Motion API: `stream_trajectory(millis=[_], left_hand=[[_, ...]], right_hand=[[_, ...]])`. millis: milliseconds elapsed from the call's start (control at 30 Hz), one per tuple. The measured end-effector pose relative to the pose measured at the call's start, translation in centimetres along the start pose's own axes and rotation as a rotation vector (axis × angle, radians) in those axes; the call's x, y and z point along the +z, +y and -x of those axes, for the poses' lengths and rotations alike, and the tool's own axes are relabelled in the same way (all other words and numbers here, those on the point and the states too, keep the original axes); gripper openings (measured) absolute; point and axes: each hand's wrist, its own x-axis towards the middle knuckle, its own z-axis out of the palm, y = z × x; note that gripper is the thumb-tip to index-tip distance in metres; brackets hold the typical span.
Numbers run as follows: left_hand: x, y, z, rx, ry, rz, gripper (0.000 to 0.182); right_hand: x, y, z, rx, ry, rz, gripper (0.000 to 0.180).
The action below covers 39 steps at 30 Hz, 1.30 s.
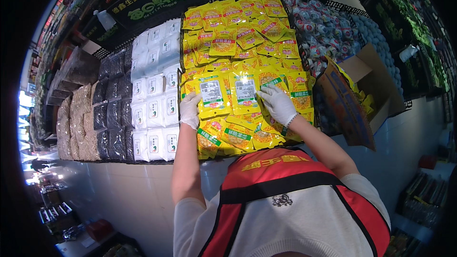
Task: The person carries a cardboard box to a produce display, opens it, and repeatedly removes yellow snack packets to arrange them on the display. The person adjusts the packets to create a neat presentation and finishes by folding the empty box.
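Both my hands wear thin white gloves. My left hand (190, 110) rests against the left edge of a yellow snack pouch (213, 112) that lies back side up, with its printed label showing. Against the right edge of a second face-down yellow pouch (244, 108) lies my right hand (277, 105), fingers spread, partly over a green-banded pouch (268, 79). Whether either hand grips a pouch is not plain. Below them, more green-banded pouches (238, 136) overlap in the display; red-banded pouches (224, 41) fill the part behind.
White packets (154, 113) stand in rows on the left, beside dark packets (114, 112) and tan packets (80, 128). At right, an opened cardboard box (344, 96) holds yellow pouches. Behind it are clear-wrapped items (323, 25) and bluish round items (376, 39).
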Motion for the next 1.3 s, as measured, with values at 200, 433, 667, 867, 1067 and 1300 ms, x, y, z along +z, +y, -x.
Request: stream_trajectory(millis=[200, 433, 667, 867, 1067, 1300], left_hand=[[2.6, 4.1, 2.4, 0.078, -0.157, -0.093, 0.025], [2.8, 5.5, 1.9, 0.727, -0.378, -0.813, 0.026], [-1.2, 1.2, 3.7, 0.495, -0.023, -0.893, 0.034], [2.7, 0.3, 4.1, 0.484, -0.137, -1.567, 0.07], [2.6, 1.3, 4.9, 0.551, -0.074, -1.483, 0.067], [4.0, -0.2, 10.6, 0.598, -0.42, -1.212, 0.043]], right_hand=[[-0.7, -2.0, -0.5, 0.376, -0.087, -0.294, 0.048], [1.6, 1.1, -9.3, 0.777, -0.04, -0.534, 0.058], [-3.4, -1.5, -9.1, 0.702, 0.012, -1.037, 0.025], [-4.0, -3.7, -5.3, -0.004, 0.017, -0.299, 0.024], [-1.3, -1.8, 0.0, -0.012, -0.055, 0.084, 0.029], [-1.5, -6.1, 3.5, 0.069, -0.269, -0.092, 0.056]])
